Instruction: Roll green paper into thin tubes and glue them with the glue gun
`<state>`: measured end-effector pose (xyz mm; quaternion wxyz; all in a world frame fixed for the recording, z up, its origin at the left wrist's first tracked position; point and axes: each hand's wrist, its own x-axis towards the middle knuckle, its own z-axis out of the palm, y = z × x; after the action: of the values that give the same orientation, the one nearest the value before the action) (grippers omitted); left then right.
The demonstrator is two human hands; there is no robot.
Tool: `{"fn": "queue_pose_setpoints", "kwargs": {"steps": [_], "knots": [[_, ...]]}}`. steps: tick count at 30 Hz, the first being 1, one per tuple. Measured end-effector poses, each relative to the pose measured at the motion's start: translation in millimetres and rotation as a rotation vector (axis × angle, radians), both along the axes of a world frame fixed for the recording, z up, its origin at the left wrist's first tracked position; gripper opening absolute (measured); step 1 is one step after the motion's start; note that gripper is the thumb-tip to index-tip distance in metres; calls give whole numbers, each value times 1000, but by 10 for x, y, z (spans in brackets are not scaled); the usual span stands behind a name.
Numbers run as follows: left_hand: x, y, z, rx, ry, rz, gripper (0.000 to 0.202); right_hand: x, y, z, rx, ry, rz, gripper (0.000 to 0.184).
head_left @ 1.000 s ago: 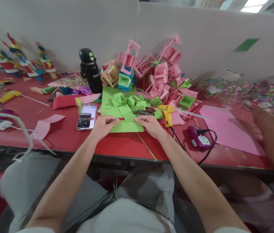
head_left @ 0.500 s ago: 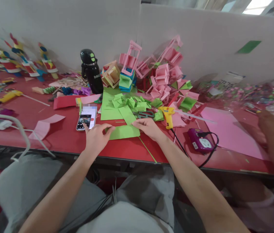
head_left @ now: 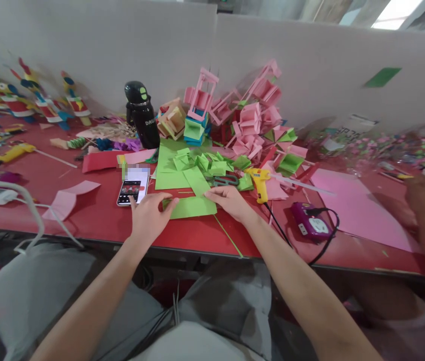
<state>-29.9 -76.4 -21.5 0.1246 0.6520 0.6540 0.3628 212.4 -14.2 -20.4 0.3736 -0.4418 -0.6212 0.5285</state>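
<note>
Grn paper strip (head_left: 194,207) btwn hands (head_left: 149,215), held at L & R ends.

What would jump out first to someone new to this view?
Probably the pink folded-paper pieces, heaped at the back of the table, right of centre. Then the black bottle standing to their left, and the bright green strip between the left hand and right hand, near the front edge.

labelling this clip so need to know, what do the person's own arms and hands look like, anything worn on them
The left grip and right grip are bare hands, with no gloves or rings showing. The left forearm and right forearm are bare too: no sleeve, watch, bracelet or marking is visible.
</note>
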Motion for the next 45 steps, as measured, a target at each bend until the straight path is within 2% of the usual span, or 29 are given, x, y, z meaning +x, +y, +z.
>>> {"fn": "queue_pose_setpoints", "kwargs": {"steps": [9,15,18,20,23,28,35,39,42,45], "knots": [[0,-10,15,-17,19,5,34,21,0,-16,-1,-1,11,35],[24,-5,27,42,97,-6,35,23,11,-31,7,3,11,35],[24,85,58,20,51,-73,39,10,15,-23,32,44,-34,33],[21,184,88,-2,-74,-138,42,10,14,-8,42,78,-67,32],[26,345,133,-37,-221,-226,39,40,6,24,43,120,-101,31],[61,521,176,-163,-334,-386,35,137,-36,92,80,108,-145,29],[89,720,244,-252,-342,-523,33,250,-42,146,69,40,-134,27],[121,791,271,-318,-328,-617,35,282,-7,240,29,-56,-61,27],[150,789,259,-313,-322,-626,34,262,39,290,7,-73,-15,27],[166,777,223,-267,-341,-610,29,212,88,270,13,-81,-4,28]]}}
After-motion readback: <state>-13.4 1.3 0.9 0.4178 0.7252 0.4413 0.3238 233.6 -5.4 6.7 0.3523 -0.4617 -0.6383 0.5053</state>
